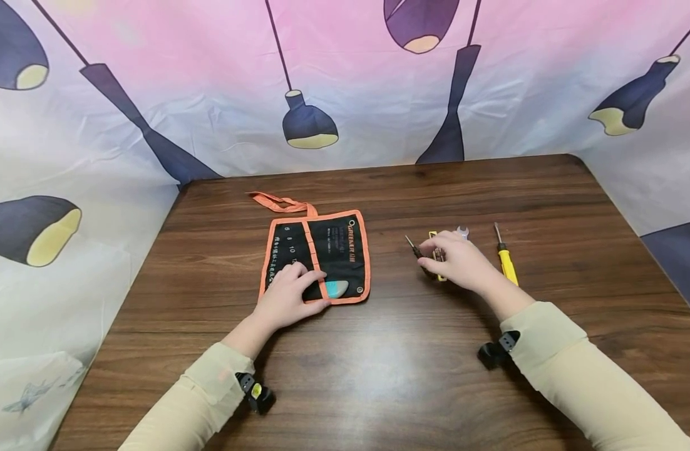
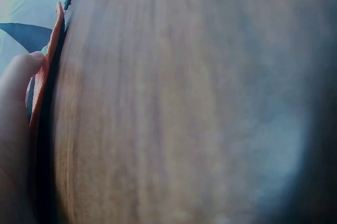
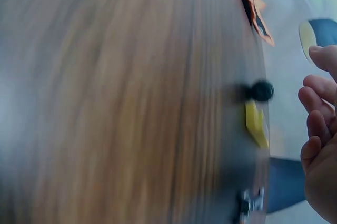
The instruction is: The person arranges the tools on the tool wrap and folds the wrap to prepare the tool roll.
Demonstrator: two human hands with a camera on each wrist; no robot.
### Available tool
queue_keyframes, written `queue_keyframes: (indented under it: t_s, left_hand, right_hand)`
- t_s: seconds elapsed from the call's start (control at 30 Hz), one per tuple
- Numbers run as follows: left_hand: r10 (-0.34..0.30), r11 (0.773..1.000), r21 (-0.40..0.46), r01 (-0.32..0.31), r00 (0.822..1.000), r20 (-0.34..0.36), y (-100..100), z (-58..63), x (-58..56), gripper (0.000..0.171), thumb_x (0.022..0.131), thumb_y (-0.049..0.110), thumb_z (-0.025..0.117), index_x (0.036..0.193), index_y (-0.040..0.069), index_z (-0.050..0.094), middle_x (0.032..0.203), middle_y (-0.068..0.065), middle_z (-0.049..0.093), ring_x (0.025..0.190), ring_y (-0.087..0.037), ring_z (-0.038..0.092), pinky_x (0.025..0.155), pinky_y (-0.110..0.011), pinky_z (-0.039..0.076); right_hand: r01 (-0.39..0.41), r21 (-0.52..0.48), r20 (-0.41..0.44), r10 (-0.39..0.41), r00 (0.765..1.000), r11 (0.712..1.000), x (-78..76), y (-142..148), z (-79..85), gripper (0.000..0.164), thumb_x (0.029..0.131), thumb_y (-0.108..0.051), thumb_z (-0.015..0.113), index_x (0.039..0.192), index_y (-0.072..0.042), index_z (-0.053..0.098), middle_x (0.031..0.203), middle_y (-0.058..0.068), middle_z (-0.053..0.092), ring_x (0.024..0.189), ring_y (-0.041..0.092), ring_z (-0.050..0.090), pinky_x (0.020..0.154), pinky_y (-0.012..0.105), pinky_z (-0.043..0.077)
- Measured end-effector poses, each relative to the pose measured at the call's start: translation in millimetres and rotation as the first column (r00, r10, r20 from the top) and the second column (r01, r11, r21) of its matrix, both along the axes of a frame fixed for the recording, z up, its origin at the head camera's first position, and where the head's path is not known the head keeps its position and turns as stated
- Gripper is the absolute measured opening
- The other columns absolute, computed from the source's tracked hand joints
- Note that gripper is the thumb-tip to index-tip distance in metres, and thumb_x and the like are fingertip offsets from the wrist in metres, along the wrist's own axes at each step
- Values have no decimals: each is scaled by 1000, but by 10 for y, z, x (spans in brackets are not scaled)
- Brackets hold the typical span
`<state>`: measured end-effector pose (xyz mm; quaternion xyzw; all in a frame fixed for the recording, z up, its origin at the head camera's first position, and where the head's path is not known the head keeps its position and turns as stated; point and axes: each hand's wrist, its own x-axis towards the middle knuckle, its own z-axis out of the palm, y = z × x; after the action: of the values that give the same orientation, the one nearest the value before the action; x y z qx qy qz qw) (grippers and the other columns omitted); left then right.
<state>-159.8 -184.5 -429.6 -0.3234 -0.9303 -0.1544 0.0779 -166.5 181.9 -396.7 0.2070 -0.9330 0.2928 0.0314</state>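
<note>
My left hand (image 1: 288, 294) rests on a black tool pouch (image 1: 345, 244) with orange trim, its thumb by the near edge. In the left wrist view the thumb (image 2: 32, 63) touches the orange edge. Beside the fingers, a rounded teal and grey piece (image 1: 337, 289) shows at the pouch. My right hand (image 1: 460, 257) hovers over a group of tools, fingers loosely bent and holding nothing. Under and beside it lie a small dark-handled screwdriver (image 1: 412, 246), a yellow-edged thing (image 1: 432, 234) mostly hidden by the hand, and a wrench (image 1: 463, 232) whose head alone shows.
A yellow-handled screwdriver (image 1: 506, 258) lies right of the right hand. The pouch's orange tie strap (image 1: 280, 202) trails toward the back left. All lie on a dark wooden table (image 1: 379, 376), with a printed cloth (image 1: 367, 81) hanging behind it.
</note>
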Motion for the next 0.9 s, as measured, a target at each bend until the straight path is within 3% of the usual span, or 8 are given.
queue_keyframes:
  t_s: [0.47,0.8,0.9]
  left_hand:
    - [-31,999,38,30,999,29,0,27,-22,47,77,45,71,115,18,65,79,3,40,71,-16,34,64,-29,29]
    - [2,999,33,-4,998,68,8,50,-16,50,76,47,72,114,17,64,82,2,44,75,-17,37,66,-31,33]
    - [6,999,34,-9,998,70,10,57,-20,51,75,48,72,114,17,64,84,1,45,76,-17,39,67,-31,34]
  right_hand:
    - [158,-14,-43,-158,986,987,111,583,14,32,87,-25,67,108,-1,66,100,13,63,86,27,51,76,46,37]
    - [216,11,-1,-216,976,976,243,842,-49,43,89,-32,63,112,3,62,109,23,57,101,39,47,83,55,36]
    - [243,24,-5,-243,970,970,274,892,-71,45,89,-34,64,113,4,62,109,23,56,97,37,47,80,53,37]
